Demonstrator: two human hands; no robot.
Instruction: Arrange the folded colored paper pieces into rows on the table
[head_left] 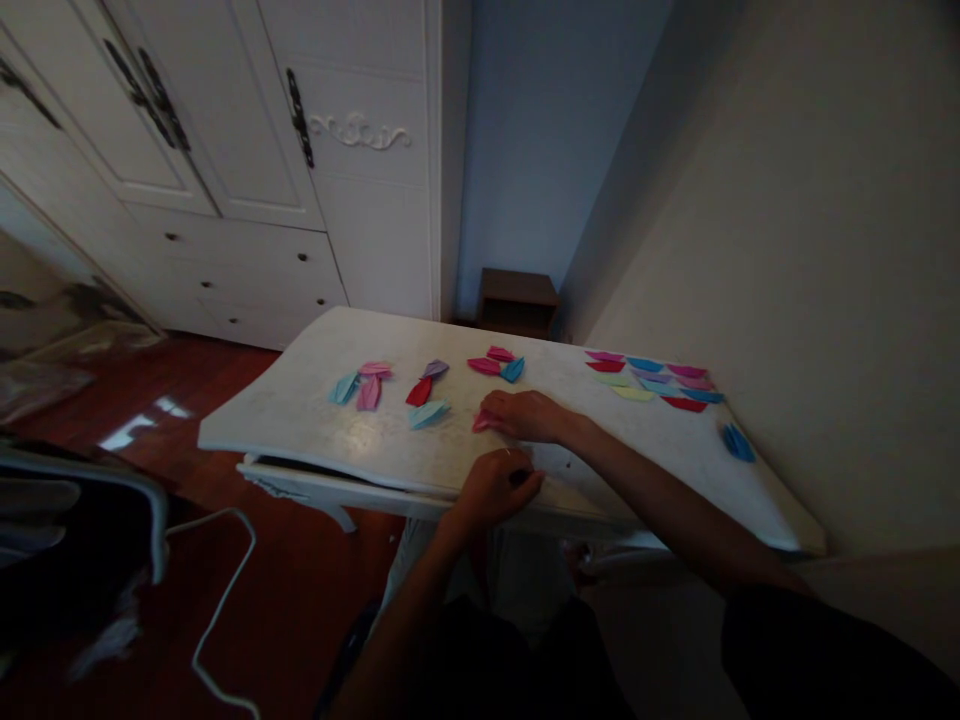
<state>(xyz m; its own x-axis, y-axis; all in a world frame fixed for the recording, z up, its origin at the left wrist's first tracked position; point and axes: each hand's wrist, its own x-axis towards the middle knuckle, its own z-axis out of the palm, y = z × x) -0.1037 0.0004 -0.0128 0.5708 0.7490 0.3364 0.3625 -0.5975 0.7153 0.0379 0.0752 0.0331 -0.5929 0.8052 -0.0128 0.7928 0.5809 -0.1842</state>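
Pressing right hand (525, 415) on pointed pink paper fold (481, 423)

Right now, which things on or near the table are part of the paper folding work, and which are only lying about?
In use: pink folded paper under right hand; left hand; folded paper pieces; row of coloured papers.

Lying about: white cable; wardrobe; brown stand.

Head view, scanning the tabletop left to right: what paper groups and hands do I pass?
Light blue and pink pieces → red, purple and light blue pieces → left hand → cluster of flat mixed-colour pieces → lone blue piece.
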